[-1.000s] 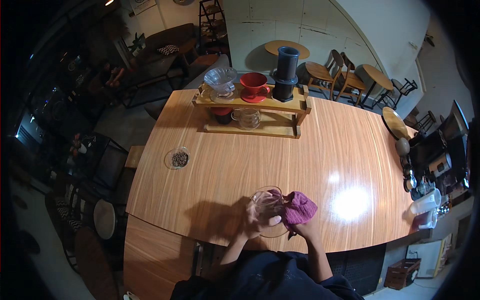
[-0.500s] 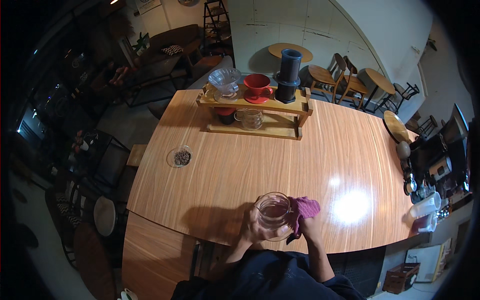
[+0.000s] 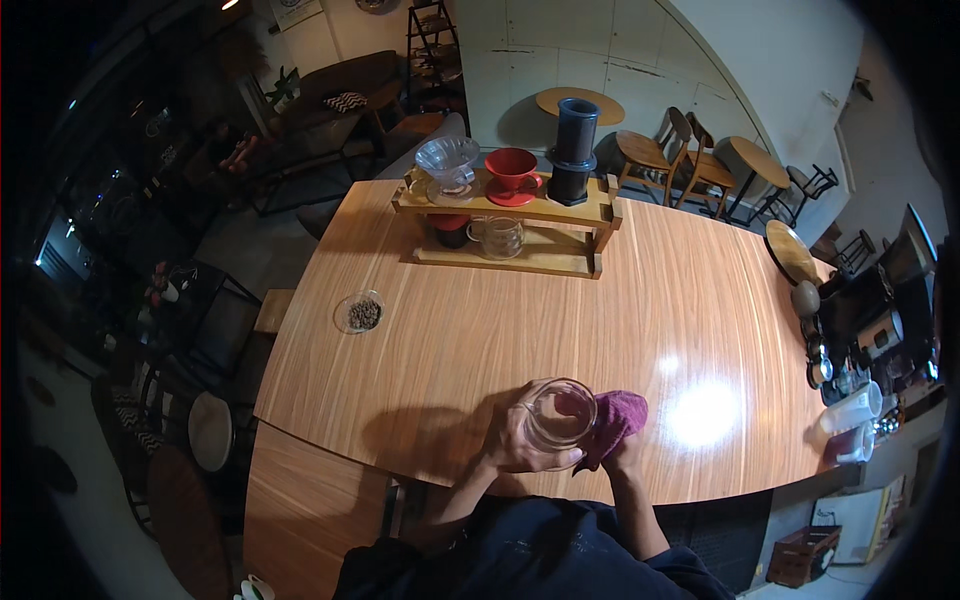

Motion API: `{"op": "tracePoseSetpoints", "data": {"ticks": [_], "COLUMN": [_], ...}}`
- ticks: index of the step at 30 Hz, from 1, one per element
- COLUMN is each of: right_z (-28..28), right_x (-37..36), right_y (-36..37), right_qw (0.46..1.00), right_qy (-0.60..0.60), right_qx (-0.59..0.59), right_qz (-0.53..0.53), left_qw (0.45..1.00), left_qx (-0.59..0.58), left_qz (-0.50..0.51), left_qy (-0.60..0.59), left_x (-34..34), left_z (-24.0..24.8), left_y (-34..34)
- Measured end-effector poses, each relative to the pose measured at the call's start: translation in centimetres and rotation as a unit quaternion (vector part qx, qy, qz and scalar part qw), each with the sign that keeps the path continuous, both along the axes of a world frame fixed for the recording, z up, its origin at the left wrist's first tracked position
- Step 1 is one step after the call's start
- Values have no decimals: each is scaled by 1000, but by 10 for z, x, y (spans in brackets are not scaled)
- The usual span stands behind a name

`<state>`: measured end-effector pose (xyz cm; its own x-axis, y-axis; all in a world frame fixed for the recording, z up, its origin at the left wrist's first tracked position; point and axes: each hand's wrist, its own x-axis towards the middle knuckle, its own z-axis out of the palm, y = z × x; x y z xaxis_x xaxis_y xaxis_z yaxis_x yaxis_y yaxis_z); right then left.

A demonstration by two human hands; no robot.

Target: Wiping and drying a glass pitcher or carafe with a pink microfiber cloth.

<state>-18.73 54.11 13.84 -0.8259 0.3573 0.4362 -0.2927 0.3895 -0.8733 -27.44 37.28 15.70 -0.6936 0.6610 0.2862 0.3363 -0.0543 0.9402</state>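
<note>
My left hand (image 3: 518,440) is wrapped round a clear glass vessel (image 3: 561,414), held above the near edge of the wooden table (image 3: 480,340). Its round mouth faces up toward me. A purple cloth (image 3: 620,418) is bunched in my right hand (image 3: 622,458), pressed against the right side of the glass. The cloth covers most of the right fingers. Farther off to the left, a small glass dish (image 3: 360,313) of dark coffee beans rests on the table.
A wooden stand (image 3: 505,207) at the far side carries a clear dripper (image 3: 447,160), a red dripper (image 3: 512,175) and a dark cylindrical coffee press (image 3: 574,150); a glass cup (image 3: 498,237) sits on its lower shelf. White pitchers (image 3: 855,405) and equipment line the right edge.
The glass has tipped so its mouth shows more fully, and it has shifted slightly right. The right hand and cloth have moved a little along its side.
</note>
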Motion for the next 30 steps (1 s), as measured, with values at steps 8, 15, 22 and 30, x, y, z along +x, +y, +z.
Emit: {"op": "tracePoseSetpoints", "data": {"ticks": [8,15,22,30], "right_z": [9,23,42,53], "right_x": [-9,-6,6,-1], "right_y": [-15,-38,-31,-7], "right_qw": [884,993,991,923], "right_qy": [29,-83,-31,-36], "right_qx": [-464,-87,-126,-383], "right_qz": [52,16,-12,-24], "left_qw": [980,954,954,962], "left_qx": [105,201,140,241], "left_qz": [-26,109,167,-26], "left_qy": [-168,-194,208,-129], "left_x": [-5,-1,11,-3], "left_z": [-15,-14,25,24], "left_y": [2,25,29,24]}}
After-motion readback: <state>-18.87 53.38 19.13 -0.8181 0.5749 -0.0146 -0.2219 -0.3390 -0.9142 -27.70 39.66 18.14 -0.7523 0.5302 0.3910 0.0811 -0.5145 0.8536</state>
